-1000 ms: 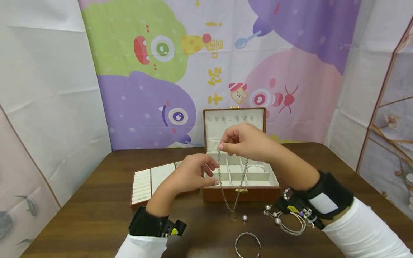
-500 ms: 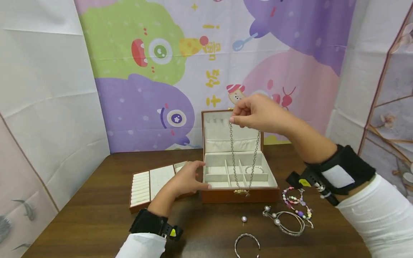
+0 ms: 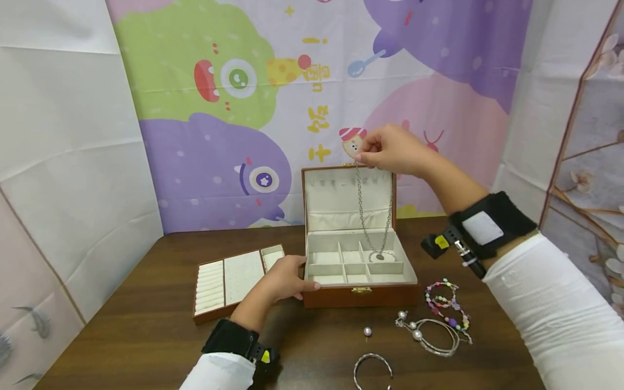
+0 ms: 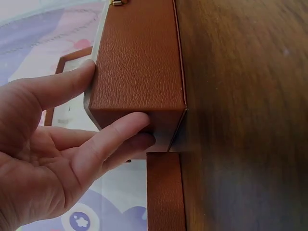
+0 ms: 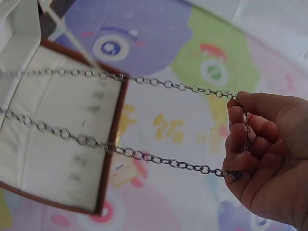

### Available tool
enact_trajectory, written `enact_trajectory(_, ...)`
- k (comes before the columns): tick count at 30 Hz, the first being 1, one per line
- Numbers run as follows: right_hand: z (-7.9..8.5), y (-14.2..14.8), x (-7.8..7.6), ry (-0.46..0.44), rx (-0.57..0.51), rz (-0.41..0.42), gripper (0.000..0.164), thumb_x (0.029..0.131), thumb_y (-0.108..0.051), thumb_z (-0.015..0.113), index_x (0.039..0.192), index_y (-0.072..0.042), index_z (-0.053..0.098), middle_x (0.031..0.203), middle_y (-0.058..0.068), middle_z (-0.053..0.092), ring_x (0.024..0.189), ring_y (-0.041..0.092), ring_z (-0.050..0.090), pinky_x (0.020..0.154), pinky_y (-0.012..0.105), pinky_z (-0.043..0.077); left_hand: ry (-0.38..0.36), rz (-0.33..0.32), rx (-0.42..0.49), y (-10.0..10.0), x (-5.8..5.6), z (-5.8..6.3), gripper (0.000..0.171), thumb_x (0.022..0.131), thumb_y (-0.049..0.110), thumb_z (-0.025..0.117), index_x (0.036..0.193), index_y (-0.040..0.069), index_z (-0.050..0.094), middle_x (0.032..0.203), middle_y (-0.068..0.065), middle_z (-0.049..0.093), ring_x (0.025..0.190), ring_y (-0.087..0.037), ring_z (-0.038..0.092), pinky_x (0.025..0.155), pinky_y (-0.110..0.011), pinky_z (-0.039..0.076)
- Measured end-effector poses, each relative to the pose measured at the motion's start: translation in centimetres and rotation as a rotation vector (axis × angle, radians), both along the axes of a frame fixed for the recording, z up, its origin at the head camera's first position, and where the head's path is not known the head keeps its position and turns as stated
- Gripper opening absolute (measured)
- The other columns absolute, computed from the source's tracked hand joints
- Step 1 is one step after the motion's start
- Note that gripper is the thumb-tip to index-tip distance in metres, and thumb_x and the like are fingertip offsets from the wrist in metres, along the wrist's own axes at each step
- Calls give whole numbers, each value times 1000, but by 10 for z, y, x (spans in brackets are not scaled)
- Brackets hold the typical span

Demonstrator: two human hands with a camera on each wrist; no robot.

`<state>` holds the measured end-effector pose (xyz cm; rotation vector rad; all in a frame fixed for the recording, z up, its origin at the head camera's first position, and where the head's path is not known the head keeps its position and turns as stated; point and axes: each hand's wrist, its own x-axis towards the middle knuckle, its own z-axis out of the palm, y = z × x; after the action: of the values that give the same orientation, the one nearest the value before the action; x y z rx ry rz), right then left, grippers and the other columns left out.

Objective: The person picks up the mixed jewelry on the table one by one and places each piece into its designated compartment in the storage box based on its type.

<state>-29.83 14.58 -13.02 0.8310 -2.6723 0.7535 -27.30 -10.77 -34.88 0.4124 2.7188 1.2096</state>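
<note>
My right hand (image 3: 396,153) is raised level with the lid's top edge and pinches a silver chain necklace (image 3: 361,211). In the right wrist view, the chain (image 5: 168,84) runs over the curled fingers and hangs in two strands. Its small pendant (image 3: 379,257) hangs over the back right compartment, overlapping a bracelet (image 3: 390,253) there. My left hand (image 3: 285,279) grips the front left corner of the brown jewelry box (image 3: 336,297), whose lid stands up. The left wrist view shows the thumb at the front rim and fingers against the side.
A jewelry tray (image 3: 242,276) with ring rolls lies left of the box. In front are a pearl stud (image 3: 368,331) and an open silver bangle (image 3: 357,370). To the right lie a pearl bracelet (image 3: 417,335) and a colourful bead bracelet (image 3: 453,322).
My right hand has risen and moved right, lifting the necklace from before the box to over its compartments. The left hand has lowered from beside the necklace onto the box's corner.
</note>
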Motion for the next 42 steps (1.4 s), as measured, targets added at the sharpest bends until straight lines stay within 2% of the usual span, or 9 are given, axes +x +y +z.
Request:
enact_trajectory(5, -3, 6, -26, -42, -22, -60, 22, 97, -19, 61, 99, 2, 68, 87, 13, 64, 73, 20, 51, 63, 31, 41, -12, 5, 11, 0, 3, 1, 77, 81, 14, 81, 142, -10, 41, 137, -29, 49, 57, -23, 68, 58, -35, 58)
enact_trajectory(10, -7, 8, -47, -47, -35, -133, 25, 99, -22, 57, 100, 3, 65, 94, 15, 63, 78, 23, 49, 68, 34, 41, -15, 1, 24, 1, 5, 3, 77, 81, 13, 81, 141, -10, 41, 137, -28, 48, 58, -24, 67, 58, -35, 58)
enact_trajectory(18, -20, 5, -81, 91, -113, -137, 26, 100, -20, 56, 101, 4, 65, 91, 15, 60, 81, 26, 49, 71, 36, 41, 1, -9, -11, 5, 6, 4, 78, 81, 16, 82, 142, -9, 41, 138, -28, 48, 56, -23, 67, 60, -30, 56)
enact_trajectory(25, -33, 0, -105, 136, -250, -187, 26, 100, -18, 56, 104, 7, 64, 92, 17, 60, 84, 27, 53, 73, 36, 44, 19, -8, -50, 5, 10, 2, 78, 81, 18, 82, 141, -10, 41, 136, -28, 50, 54, -21, 67, 68, -33, 57)
enact_trajectory(32, -41, -5, -116, 159, -308, -242, 24, 101, -19, 55, 101, 4, 64, 85, 12, 55, 78, 23, 48, 67, 32, 40, 18, -6, -83, 5, 15, -1, 79, 81, 22, 82, 141, -9, 42, 136, -28, 50, 54, -18, 66, 89, -41, 52)
enact_trajectory(37, -58, 0, -116, 135, -309, -234, 23, 99, -19, 58, 97, 3, 65, 77, 8, 52, 72, 21, 45, 64, 32, 37, 36, -9, -95, 8, 16, 2, 78, 81, 22, 82, 140, -10, 42, 135, -28, 51, 53, -18, 66, 92, -42, 50)
enact_trajectory(42, -82, 6, -120, 103, -204, -216, 21, 97, -15, 62, 91, 5, 67, 76, 10, 58, 70, 20, 48, 62, 30, 39, 30, -17, -90, 10, 17, 3, 78, 80, 21, 82, 140, -10, 42, 134, -28, 52, 53, -19, 66, 91, -42, 51)
